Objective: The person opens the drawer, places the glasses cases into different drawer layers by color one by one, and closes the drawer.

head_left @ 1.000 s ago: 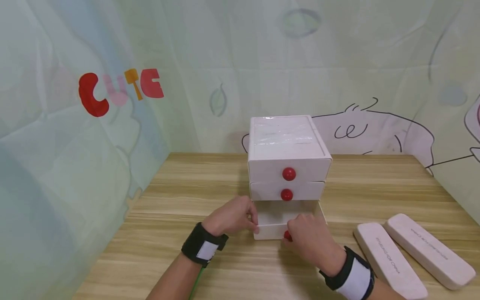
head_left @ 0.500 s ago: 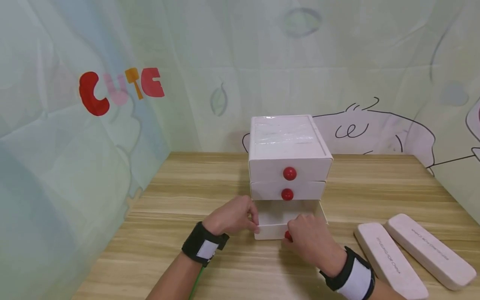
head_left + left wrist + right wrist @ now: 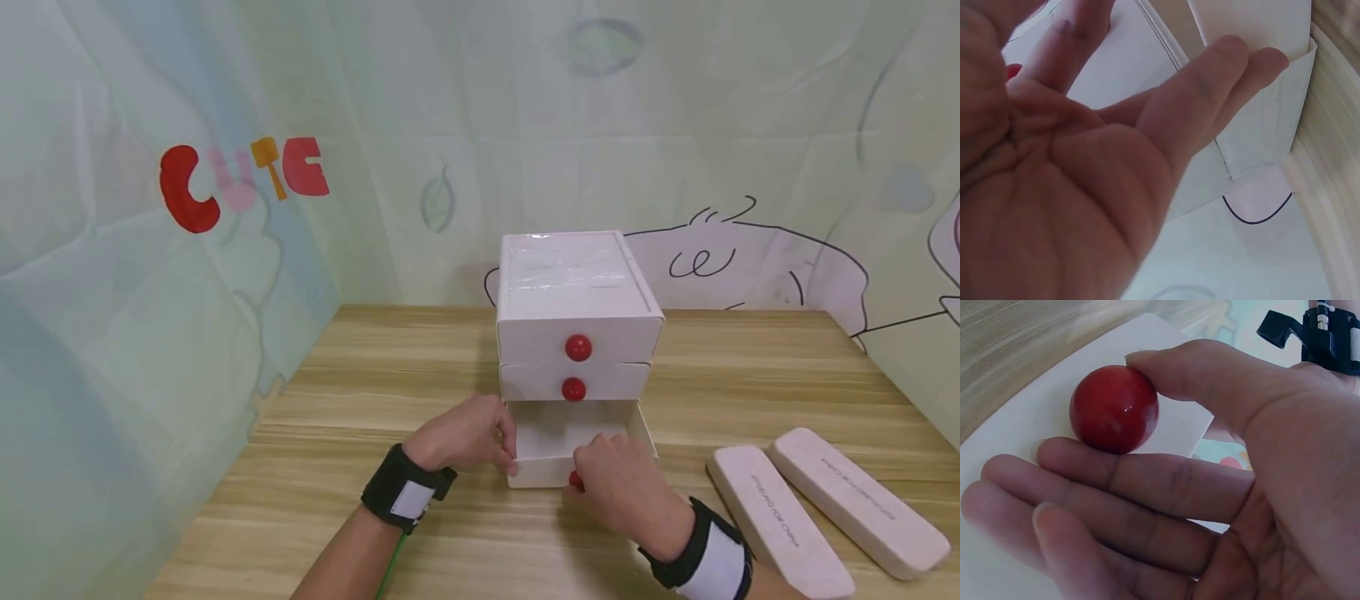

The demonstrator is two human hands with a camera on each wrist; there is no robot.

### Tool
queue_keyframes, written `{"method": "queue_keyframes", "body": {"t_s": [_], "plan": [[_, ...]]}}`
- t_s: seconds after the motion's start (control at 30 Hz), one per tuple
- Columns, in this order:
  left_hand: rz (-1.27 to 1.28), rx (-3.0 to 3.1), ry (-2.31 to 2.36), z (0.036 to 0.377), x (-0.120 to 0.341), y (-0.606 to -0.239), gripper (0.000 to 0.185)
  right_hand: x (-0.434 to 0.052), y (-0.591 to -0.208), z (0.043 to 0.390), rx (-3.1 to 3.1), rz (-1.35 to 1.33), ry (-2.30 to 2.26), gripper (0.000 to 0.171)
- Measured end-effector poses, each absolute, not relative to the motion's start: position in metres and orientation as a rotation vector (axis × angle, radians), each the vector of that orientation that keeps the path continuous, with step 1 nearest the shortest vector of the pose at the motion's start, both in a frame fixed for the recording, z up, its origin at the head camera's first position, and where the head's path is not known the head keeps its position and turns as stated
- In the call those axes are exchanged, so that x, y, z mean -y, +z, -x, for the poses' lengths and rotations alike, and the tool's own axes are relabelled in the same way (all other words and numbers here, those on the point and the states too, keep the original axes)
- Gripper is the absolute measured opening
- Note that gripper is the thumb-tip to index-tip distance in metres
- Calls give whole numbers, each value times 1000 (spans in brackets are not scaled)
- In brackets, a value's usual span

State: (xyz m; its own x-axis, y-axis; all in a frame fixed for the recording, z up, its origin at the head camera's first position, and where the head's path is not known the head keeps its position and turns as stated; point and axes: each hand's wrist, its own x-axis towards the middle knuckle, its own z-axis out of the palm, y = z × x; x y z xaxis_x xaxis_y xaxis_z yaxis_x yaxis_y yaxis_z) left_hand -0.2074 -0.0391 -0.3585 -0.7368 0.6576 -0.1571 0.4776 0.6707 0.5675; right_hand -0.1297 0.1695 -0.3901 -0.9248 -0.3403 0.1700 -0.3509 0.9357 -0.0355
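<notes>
A white mini chest of drawers [image 3: 573, 287] with red ball knobs stands on the wooden table. Its bottom drawer [image 3: 536, 472] is pulled out, and the visible part of its inside holds nothing. At the drawer's front left corner is my left hand [image 3: 465, 433], thumb and index finger close together on its edge; in the left wrist view these fingertips lie against the white drawer wall [image 3: 1260, 119]. My right hand [image 3: 626, 483] pinches the bottom drawer's red knob [image 3: 1114, 409] between thumb and index finger, the other fingers extended below. That hand hides the drawer's front right part.
Two pale oblong cases [image 3: 780, 521] with printed lettering lie side by side on the table [image 3: 360, 367] to the right. The upper two drawers [image 3: 525, 342] are closed. A printed cloth [image 3: 420, 108] hangs behind and along the left side.
The bottom drawer has slid slightly farther out toward me within the last half second. Both hands have kept their places on it, the right moving slightly with the knob.
</notes>
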Motion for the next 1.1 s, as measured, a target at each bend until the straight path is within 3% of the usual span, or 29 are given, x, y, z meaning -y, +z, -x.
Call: {"method": "queue_keyframes", "body": {"t_s": [0.33,0.8,1.1], "plan": [[-861,-2533,676,207,38,-356,13,-170,-391,128,2894,-564,61,49],[-797,-2538,685,209,38,-357,44,-168,-390,122,2929,-557,64,46],[-823,-2541,656,207,39,-356,44,-164,-386,120,3049,-495,122,38]]}}
